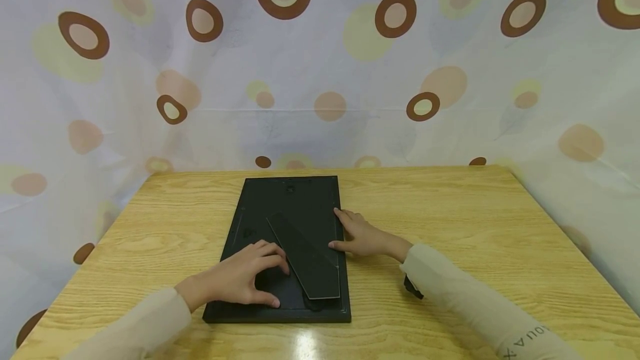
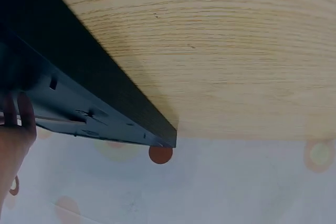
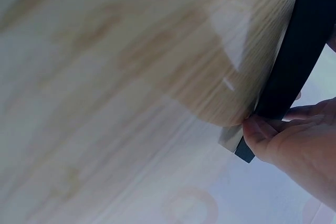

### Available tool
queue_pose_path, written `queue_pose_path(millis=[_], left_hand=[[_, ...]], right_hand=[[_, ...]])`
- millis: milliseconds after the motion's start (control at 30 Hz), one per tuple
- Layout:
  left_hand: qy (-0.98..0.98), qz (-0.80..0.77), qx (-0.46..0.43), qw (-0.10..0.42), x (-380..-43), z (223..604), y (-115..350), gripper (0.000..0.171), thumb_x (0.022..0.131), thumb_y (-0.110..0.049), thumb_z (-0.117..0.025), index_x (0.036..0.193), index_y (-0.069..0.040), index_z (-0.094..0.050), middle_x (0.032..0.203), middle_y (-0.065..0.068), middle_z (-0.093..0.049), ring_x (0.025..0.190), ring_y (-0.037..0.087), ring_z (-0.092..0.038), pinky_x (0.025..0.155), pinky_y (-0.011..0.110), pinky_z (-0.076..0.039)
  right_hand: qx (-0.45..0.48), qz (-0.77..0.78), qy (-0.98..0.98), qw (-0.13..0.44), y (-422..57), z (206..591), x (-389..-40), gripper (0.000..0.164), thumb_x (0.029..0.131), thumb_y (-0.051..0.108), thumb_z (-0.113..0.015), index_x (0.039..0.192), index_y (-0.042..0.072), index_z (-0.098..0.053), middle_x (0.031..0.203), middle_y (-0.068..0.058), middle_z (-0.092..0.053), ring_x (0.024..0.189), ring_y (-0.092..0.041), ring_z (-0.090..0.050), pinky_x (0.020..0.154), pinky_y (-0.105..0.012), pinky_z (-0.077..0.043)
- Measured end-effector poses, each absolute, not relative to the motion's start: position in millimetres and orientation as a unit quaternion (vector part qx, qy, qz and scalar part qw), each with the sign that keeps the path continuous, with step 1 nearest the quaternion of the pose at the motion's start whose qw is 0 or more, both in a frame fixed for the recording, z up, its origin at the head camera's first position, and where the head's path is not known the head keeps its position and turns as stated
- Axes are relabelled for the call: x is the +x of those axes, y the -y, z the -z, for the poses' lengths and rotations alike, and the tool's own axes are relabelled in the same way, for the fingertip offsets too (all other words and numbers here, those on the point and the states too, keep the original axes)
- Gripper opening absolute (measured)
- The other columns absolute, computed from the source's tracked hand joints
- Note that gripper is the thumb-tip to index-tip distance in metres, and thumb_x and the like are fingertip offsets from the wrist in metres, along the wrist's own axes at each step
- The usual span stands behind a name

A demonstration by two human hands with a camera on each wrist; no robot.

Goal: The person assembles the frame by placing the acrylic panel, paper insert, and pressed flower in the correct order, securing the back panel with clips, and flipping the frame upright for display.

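A black picture frame (image 1: pixel 255 204) lies back side up on the wooden table, its slanting stand leg (image 1: pixel 310 265) folded out across the backing. My left hand (image 1: pixel 240 274) is over the lower left of the backing, fingers bent loosely and thumb spread apart. Its fingertips are close to the stand leg, with nothing between them. At the frame's right edge, my right hand (image 1: pixel 365 235) holds the border between thumb and fingers. In the right wrist view, the right hand (image 3: pixel 299 135) has its digits on both sides of the black edge (image 3: pixel 291 56).
The wooden table (image 1: pixel 450 210) extends on both sides of the frame. Behind it hangs a pale cloth (image 1: pixel 300 71) printed with brown and yellow ovals. Something small and black (image 1: pixel 413 288) shows beneath the right sleeve.
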State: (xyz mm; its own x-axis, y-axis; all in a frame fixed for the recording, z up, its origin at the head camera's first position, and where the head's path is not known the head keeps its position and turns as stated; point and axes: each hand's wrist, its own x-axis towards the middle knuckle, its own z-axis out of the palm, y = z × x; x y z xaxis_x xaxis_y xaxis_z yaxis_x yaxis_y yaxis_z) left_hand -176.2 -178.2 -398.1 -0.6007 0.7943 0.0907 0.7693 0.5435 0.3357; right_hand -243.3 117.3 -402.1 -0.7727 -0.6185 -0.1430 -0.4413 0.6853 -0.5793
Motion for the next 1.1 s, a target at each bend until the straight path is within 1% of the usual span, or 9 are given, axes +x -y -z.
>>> queue_pose_path(millis=[133, 267, 433, 533, 600, 733, 833, 1000, 1100], left_hand=[[-0.885, -0.179, 0.427, 0.041, -178.9, 395.7, 182.7, 0.042, 0.077, -0.052, -0.066, 0.11, -0.027, -0.057, 0.119, -0.01, -0.048, 0.104, 0.009, -0.043, 0.09, 0.037, -0.04], [-0.895, -0.175, 0.408, 0.031, -184.0, 393.4, 190.8, 0.042, 0.079, -0.051, -0.064, 0.112, -0.027, -0.057, 0.119, -0.011, -0.047, 0.103, 0.008, -0.042, 0.088, 0.038, -0.04], [-0.904, -0.177, 0.39, 0.009, -195.7, 388.8, 205.2, 0.041, 0.081, -0.042, -0.066, 0.115, -0.022, -0.056, 0.118, -0.009, -0.048, 0.102, 0.01, -0.044, 0.088, 0.04, -0.04], [-0.91, -0.181, 0.372, 0.001, -203.1, 385.6, 216.1, 0.041, 0.081, -0.036, -0.067, 0.117, -0.019, -0.056, 0.119, -0.006, -0.048, 0.106, 0.014, -0.047, 0.09, 0.043, -0.041], [-0.916, -0.182, 0.359, -0.003, -207.3, 384.6, 224.2, 0.041, 0.083, -0.033, -0.067, 0.119, -0.017, -0.055, 0.122, -0.002, -0.048, 0.11, 0.019, -0.047, 0.091, 0.045, -0.04], [-0.926, -0.181, 0.331, -0.013, -215.0, 386.7, 239.3, 0.042, 0.086, -0.026, -0.064, 0.124, -0.012, -0.052, 0.127, 0.007, -0.047, 0.115, 0.029, -0.045, 0.093, 0.05, -0.039], [-0.931, -0.182, 0.317, -0.009, -219.6, 389.9, 248.8, 0.044, 0.087, -0.023, -0.062, 0.128, -0.009, -0.049, 0.131, 0.013, -0.045, 0.118, 0.034, -0.042, 0.093, 0.053, -0.037], [-0.933, -0.187, 0.307, 0.016, -224.1, 396.0, 261.6, 0.056, 0.088, -0.028, -0.06, 0.137, -0.009, -0.04, 0.14, 0.02, -0.034, 0.125, 0.043, -0.032, 0.095, 0.063, -0.03], [-0.932, -0.194, 0.305, 0.03, -225.2, 397.7, 267.1, 0.064, 0.086, -0.034, -0.061, 0.14, -0.01, -0.035, 0.143, 0.02, -0.031, 0.127, 0.044, -0.029, 0.094, 0.065, -0.027]], right_hand=[[-0.293, 0.265, -0.903, 0.166, -117.2, 401.9, -243.1, 0.083, 0.09, 0.039, -0.055, 0.146, -0.002, -0.007, 0.149, -0.026, -0.011, 0.137, -0.041, -0.013, 0.108, -0.054, -0.02], [-0.293, 0.262, -0.904, 0.165, -117.4, 402.3, -242.9, 0.084, 0.09, 0.039, -0.055, 0.146, -0.002, -0.007, 0.149, -0.026, -0.011, 0.137, -0.041, -0.013, 0.108, -0.054, -0.02], [-0.291, 0.264, -0.904, 0.169, -118.0, 403.1, -243.3, 0.085, 0.09, 0.04, -0.054, 0.146, 0.0, -0.006, 0.149, -0.025, -0.011, 0.137, -0.04, -0.013, 0.108, -0.054, -0.021], [-0.291, 0.264, -0.904, 0.17, -118.8, 403.1, -243.4, 0.084, 0.09, 0.04, -0.054, 0.147, 0.001, -0.005, 0.15, -0.024, -0.01, 0.138, -0.039, -0.012, 0.108, -0.054, -0.021], [-0.295, 0.264, -0.903, 0.168, -119.3, 403.5, -243.6, 0.084, 0.09, 0.04, -0.054, 0.146, 0.001, -0.005, 0.15, -0.025, -0.01, 0.138, -0.04, -0.012, 0.108, -0.055, -0.021], [-0.293, 0.263, -0.904, 0.169, -119.5, 404.1, -244.3, 0.084, 0.09, 0.04, -0.054, 0.147, 0.001, -0.005, 0.15, -0.024, -0.01, 0.138, -0.04, -0.012, 0.108, -0.054, -0.021], [-0.292, 0.264, -0.904, 0.17, -119.1, 404.6, -244.7, 0.084, 0.09, 0.041, -0.054, 0.147, 0.001, -0.005, 0.15, -0.024, -0.01, 0.138, -0.04, -0.012, 0.108, -0.054, -0.021], [-0.294, 0.266, -0.903, 0.167, -118.4, 404.9, -245.0, 0.084, 0.09, 0.04, -0.054, 0.146, 0.0, -0.006, 0.149, -0.025, -0.011, 0.137, -0.04, -0.013, 0.108, -0.055, -0.021], [-0.294, 0.266, -0.903, 0.166, -118.2, 404.5, -244.6, 0.084, 0.09, 0.039, -0.054, 0.146, -0.001, -0.006, 0.149, -0.025, -0.012, 0.137, -0.04, -0.013, 0.108, -0.054, -0.021]])
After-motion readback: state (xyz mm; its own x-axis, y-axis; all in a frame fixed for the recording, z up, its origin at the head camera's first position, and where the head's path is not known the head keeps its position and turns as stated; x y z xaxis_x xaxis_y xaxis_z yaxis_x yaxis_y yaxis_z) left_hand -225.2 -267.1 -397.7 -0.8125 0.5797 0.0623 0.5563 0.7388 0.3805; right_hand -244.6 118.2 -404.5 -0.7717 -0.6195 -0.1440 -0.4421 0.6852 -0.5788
